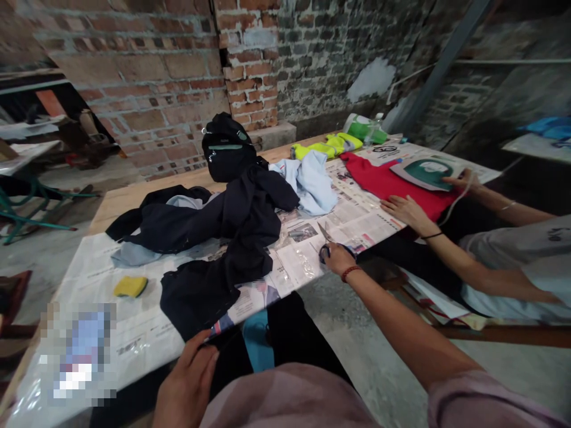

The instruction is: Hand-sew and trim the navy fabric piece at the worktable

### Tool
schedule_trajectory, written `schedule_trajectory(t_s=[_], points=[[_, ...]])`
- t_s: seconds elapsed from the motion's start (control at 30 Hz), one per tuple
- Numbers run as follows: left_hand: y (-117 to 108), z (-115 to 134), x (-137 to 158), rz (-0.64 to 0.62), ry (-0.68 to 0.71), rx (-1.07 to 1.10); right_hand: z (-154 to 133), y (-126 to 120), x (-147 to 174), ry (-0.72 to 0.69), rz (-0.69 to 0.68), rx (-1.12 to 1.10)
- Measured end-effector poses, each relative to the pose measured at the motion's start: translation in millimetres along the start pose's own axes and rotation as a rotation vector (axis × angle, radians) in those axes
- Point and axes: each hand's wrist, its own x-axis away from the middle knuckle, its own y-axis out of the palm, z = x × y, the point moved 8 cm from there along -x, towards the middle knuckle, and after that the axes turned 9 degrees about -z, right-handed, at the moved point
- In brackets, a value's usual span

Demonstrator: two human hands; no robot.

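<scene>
My right hand [339, 260] is closed round the dark handles of a pair of scissors [325, 235] at the table's front edge, with the blades pointing away over the newspaper. My left hand [190, 371] is at the near edge, its fingers loosely stretched and the fingertips by the hem of a dark navy garment [214, 279]. No object shows in that hand. The garment lies crumpled across the table, with grey cloth [138, 252] partly under it. A light blue garment [314, 181] is bunched up beyond the scissors.
Newspaper under clear plastic covers the table [143, 333]. A yellow sponge [131, 286] and a blurred-out item [84, 351] lie left; a black backpack [227, 145] stands behind. At right, a co-worker's hands rest on red cloth [379, 181] and a green-and-white iron-shaped object [426, 173]. Hi-vis cloth [328, 145] lies beyond.
</scene>
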Motion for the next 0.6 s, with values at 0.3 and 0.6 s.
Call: schedule_trajectory(t_s=[0.3, 0.6], points=[[5.5, 7.9, -3.9, -0.107, -0.289, 0.698, -25.3, -14.8, 41.4, -0.155, 0.156, -0.145], [55.2, 26.6, -4.0, -0.359, -0.592, 1.392, -180.4, 31.6, 207.1, -0.574, -0.687, -1.163]])
